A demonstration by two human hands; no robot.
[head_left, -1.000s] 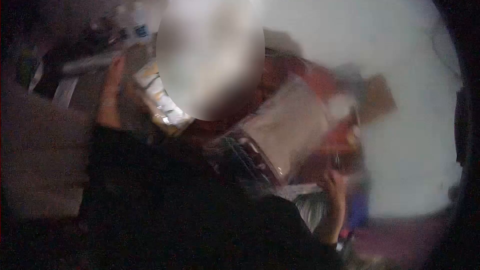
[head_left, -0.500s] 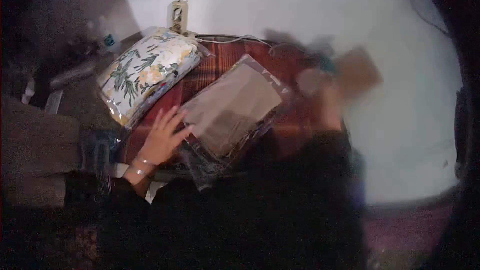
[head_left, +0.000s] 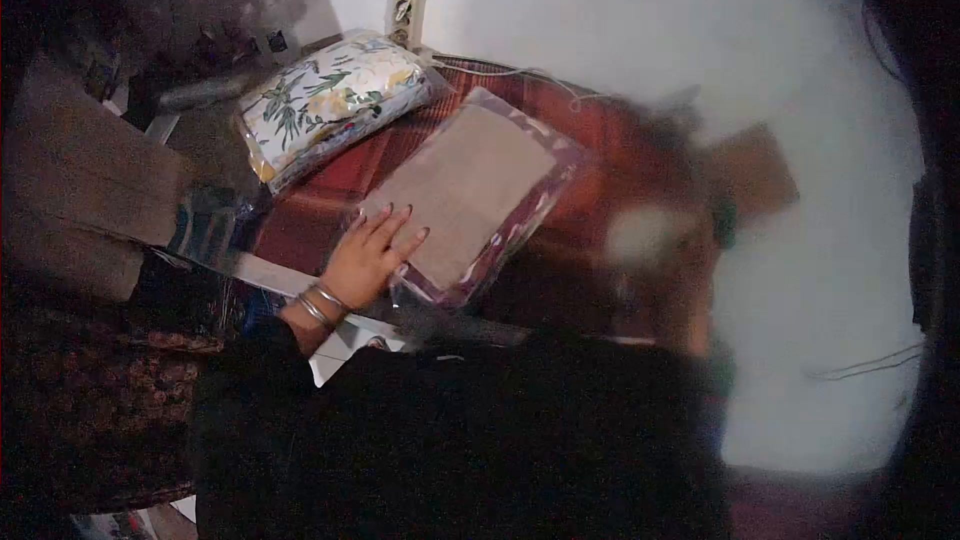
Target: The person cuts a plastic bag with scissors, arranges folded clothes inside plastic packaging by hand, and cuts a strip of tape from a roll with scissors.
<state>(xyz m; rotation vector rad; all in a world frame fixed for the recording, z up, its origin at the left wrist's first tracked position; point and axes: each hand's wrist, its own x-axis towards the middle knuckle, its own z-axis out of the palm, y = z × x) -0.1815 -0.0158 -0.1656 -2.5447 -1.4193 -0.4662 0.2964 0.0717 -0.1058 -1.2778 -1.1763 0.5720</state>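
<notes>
My left hand (head_left: 368, 260), with metal bangles at the wrist, rests its spread fingers on the lower left edge of a flat clear package. The package (head_left: 470, 180) has beige cloth inside and lies slanted on a red plaid cloth (head_left: 300, 230). Behind it on the left is a plump clear bag (head_left: 335, 100) with white floral fabric. My right hand (head_left: 685, 280) is a smear at the table's right side, beside a pale round thing (head_left: 648, 240) that is too blurred to name; its fingers cannot be made out.
A power strip (head_left: 404, 18) with a plug and cables stands at the wall behind the table. Cardboard boxes (head_left: 90, 170) are stacked at the left. A blurred brown square thing (head_left: 755, 175) shows at the right, by the white wall.
My left hand has come to lie further over the beige package, its fingers still spread. My right hand has moved lower in the view. The floral bag and power strip appear shifted right with the view.
</notes>
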